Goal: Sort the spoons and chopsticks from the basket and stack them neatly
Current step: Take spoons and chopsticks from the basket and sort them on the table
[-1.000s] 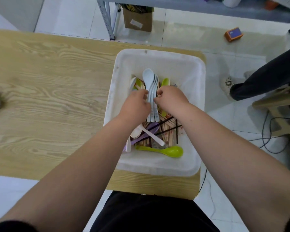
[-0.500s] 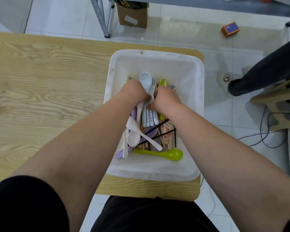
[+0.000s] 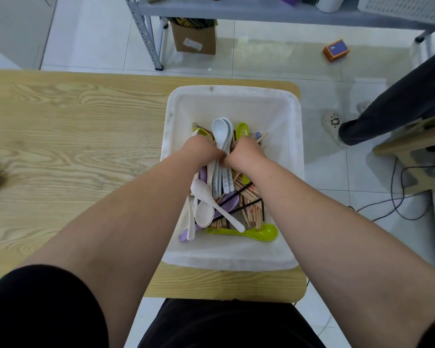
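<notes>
Both hands have slid a little deeper into the basket (image 3: 295, 156) since a moment ago, keeping hold of the nested white spoons (image 3: 220, 136). At frame centre, the left hand (image 3: 201, 150) and the right hand (image 3: 246, 154) are clenched round that bundle from either side. Below them lie loose chopsticks (image 3: 249, 209), and a green spoon (image 3: 259, 232) rests lower right.
</notes>
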The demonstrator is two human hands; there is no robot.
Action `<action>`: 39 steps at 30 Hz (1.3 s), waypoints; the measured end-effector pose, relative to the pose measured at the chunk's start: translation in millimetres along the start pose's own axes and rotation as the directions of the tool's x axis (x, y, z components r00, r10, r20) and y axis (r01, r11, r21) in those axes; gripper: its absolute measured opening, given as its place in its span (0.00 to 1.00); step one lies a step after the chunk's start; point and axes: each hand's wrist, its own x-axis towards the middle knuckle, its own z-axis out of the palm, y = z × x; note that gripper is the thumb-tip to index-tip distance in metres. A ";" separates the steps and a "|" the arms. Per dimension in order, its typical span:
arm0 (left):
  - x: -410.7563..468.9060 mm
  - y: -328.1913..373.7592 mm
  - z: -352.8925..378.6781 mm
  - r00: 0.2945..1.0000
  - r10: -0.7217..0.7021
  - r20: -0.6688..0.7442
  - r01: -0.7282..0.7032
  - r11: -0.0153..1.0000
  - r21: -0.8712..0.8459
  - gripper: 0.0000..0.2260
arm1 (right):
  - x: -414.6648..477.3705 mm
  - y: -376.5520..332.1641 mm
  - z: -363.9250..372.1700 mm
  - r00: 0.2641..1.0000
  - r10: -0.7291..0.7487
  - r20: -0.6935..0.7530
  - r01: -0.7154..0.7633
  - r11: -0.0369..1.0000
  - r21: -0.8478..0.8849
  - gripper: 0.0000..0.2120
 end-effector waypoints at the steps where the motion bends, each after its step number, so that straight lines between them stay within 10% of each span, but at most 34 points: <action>1: -1.9 -1.5 -1.3 1.000 0.002 0.004 -0.002 0.999 -0.036 0.09 | 0.1 -0.1 0.1 1.000 0.004 0.006 -0.004 1.000 0.008 0.14; 9: -22.3 -12.2 -13.5 0.994 0.103 -0.047 -0.114 0.887 -0.447 0.09 | -24.2 2.2 -13.8 0.996 -0.007 -0.092 0.034 0.956 0.293 0.19; 20: -81.9 0.8 -41.2 0.927 0.361 -0.101 -0.351 0.744 -0.569 0.09 | -90.7 -1.0 -14.4 0.970 0.065 -0.234 0.157 0.565 0.810 0.15; 31: -174.7 -71.0 10.2 0.981 0.192 -0.024 -0.109 0.445 -0.889 0.08 | -184.5 24.6 48.8 0.994 -0.088 -0.061 0.085 0.300 0.950 0.12; 39: -247.2 -114.0 53.4 0.984 -0.005 -0.177 -0.168 0.276 -0.946 0.10 | -212.4 30.3 79.4 0.965 -0.253 0.073 0.028 0.375 0.926 0.13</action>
